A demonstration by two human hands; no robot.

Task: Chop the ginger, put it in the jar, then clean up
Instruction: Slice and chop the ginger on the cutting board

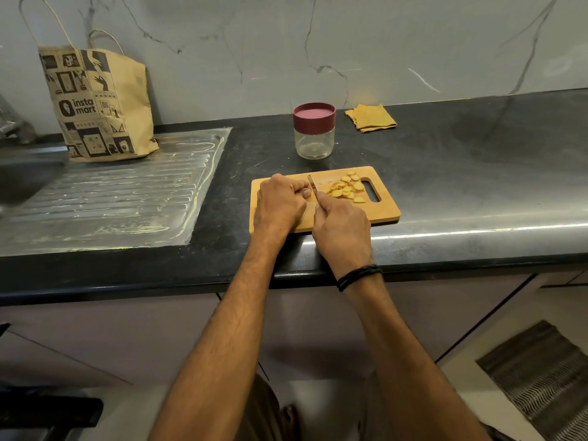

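R hand [342, 227] grips knife [311, 183] over board [381, 213]. L hand [280, 202] curled beside blade; can't tell what's under. Ginger slices [346, 189] on board by handle slot. Lidded jar [314, 138] behind. Bag [98, 106] reads "insta mart".

My left forearm [229, 329] and right forearm [404, 351] are bare and reach forward from the bottom of the view, drawing together until the hands sit just beside each other. My left hand [280, 202] lies knuckles up with its fingers [304, 187] curled under; whether they pinch anything, I cannot tell. My right hand [342, 227] grips the handle of a knife [311, 183] with one finger stretched forward along it, and the blade is close beside my left fingertips. A black band [358, 276] circles my right wrist.
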